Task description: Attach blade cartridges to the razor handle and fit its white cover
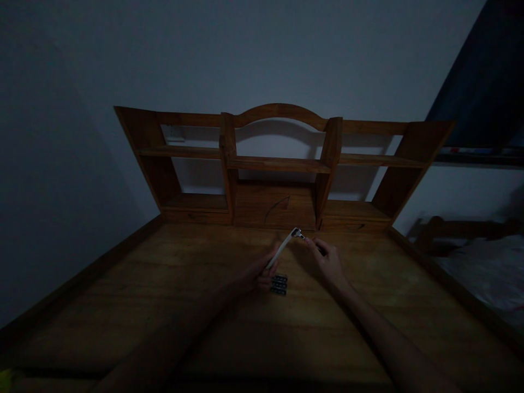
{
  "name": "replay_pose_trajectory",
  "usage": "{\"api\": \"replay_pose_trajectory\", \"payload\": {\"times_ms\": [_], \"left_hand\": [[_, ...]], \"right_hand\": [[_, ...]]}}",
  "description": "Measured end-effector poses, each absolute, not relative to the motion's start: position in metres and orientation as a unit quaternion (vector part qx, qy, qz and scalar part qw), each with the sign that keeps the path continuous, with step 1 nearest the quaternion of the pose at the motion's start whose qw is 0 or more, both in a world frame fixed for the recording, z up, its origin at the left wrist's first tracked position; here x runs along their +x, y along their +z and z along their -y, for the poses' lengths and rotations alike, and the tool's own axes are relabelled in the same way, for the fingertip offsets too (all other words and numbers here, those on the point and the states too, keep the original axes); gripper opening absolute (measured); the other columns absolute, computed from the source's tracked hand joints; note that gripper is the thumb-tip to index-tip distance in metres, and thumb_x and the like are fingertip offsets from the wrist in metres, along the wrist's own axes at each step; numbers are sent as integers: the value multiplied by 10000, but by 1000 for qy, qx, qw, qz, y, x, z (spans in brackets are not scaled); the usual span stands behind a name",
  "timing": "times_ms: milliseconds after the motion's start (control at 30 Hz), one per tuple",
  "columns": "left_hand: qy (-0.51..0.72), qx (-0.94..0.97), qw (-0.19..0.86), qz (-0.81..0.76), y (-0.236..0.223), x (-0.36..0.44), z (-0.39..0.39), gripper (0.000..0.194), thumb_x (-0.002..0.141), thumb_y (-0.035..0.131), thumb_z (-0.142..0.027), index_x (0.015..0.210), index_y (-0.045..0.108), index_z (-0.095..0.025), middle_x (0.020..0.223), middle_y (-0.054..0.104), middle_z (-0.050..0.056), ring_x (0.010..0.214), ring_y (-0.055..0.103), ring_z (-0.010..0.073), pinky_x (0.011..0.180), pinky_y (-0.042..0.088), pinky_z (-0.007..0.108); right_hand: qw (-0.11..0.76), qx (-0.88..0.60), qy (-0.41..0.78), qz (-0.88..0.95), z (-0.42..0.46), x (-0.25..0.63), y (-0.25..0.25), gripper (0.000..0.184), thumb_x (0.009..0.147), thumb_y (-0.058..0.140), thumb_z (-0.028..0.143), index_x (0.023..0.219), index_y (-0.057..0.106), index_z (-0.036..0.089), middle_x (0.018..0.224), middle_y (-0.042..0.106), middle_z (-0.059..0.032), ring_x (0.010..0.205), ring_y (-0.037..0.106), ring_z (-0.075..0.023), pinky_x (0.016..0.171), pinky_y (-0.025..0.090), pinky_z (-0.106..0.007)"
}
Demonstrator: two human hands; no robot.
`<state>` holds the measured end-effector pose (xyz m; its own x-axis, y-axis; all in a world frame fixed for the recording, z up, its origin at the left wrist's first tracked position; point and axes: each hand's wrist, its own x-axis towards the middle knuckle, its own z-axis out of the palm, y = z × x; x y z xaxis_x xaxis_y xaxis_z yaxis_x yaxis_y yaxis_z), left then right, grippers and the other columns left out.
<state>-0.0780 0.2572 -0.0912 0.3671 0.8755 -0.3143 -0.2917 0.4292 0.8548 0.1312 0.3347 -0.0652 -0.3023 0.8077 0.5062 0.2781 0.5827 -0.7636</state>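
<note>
My left hand (267, 271) is closed round the lower end of a long, pale, slightly curved strip (282, 249), which slants up to the right. My right hand (327, 259) pinches a slim silver-and-dark tool (302, 236). Its shiny head meets the dark tip of the pale strip; the dim light hides what kind of tool it is. Just below my left fingers a small dark pack (279, 285) with rows of light marks shows, partly covered by that hand. I cannot tell whether it touches the fingers.
Beneath my hands spreads a wooden desk top (196, 256) with raised side edges. A wooden shelf unit (278, 164) with drawers stands at its back, against the wall. To the right lie a wooden rail (470, 226) and pale bedding or plastic (487, 273). The room is dim.
</note>
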Motion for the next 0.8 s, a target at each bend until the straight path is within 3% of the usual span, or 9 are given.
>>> {"api": "replay_pose_trajectory", "payload": {"times_ms": [800], "left_hand": [[411, 354, 749, -381, -83, -77, -255, 548, 841, 412, -665, 562, 379, -194, 364, 270, -93, 273, 149, 45, 276, 136, 176]], "right_hand": [[454, -348, 306, 761, -336, 128, -67, 469, 853, 497, 550, 614, 575, 154, 564, 415, 24, 548, 397, -119, 495, 282, -230]]}}
